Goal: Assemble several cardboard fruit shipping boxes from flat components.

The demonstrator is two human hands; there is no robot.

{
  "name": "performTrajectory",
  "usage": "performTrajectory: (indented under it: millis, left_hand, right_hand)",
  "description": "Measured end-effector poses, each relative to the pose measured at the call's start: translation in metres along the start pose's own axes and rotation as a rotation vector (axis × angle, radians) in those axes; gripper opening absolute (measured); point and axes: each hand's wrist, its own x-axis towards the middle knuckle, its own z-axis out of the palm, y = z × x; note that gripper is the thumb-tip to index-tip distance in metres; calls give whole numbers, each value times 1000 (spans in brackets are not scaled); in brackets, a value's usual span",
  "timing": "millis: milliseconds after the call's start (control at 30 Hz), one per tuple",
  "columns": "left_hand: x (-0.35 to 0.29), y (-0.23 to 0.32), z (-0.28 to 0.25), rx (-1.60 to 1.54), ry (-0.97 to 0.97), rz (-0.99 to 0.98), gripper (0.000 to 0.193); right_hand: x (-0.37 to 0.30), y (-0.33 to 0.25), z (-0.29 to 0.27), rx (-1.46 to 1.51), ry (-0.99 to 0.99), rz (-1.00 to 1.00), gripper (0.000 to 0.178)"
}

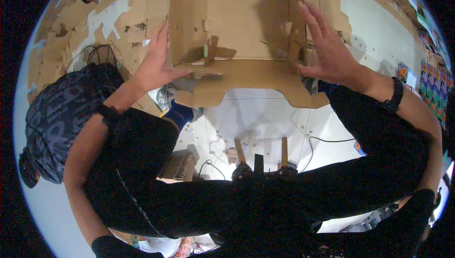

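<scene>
A large brown cardboard box [237,16] lies unfolded in front of me, with its side panels standing up and a cut-out front flap [256,75] towards me. My left hand [159,61] rests against the outside of its left panel, fingers stretched out and the thumb reaching over the front corner. Against the right panel, my right hand [332,54] has its fingers spread and its thumb near the front corner. Neither hand is closed around the cardboard. The fingertips' exact contact with the panels is partly hidden.
A dark patterned bag [71,116] stands at my left. More flattened cardboard [137,2] lies around the box. Small scraps and a black cable [327,139] are on the white floor [256,120]. Colourful printed packages [433,85] line the right edge.
</scene>
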Motion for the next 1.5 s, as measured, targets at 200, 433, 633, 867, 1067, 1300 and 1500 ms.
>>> performTrajectory:
  millis: [200,433,633,867,1067,1300,1500]
  left_hand:
    - [12,35,15,39,115,45,115]
    - [23,69,35,248,-26,161,110]
    - [29,63,44,546,-259,303,106]
    - [34,69,32,528,-395,351,121]
    - [28,72,26,496,-452,367,123]
    - [17,62,49,476,-265,391,112]
    - [16,48,41,264,-228,334,92]
  right_hand:
    - [4,-9,1,-111,-10,-26,119]
    - [6,-17,7,-83,-169,-66,120]
    - [11,-26,20,-344,-307,-140,118]
    - [9,-19,37,-576,-287,-182,106]
    - [28,-7,33,-503,-441,-266,111]
    - [25,5,14,-530,-381,-452,120]
    - [22,27,12,-166,-439,-434,107]
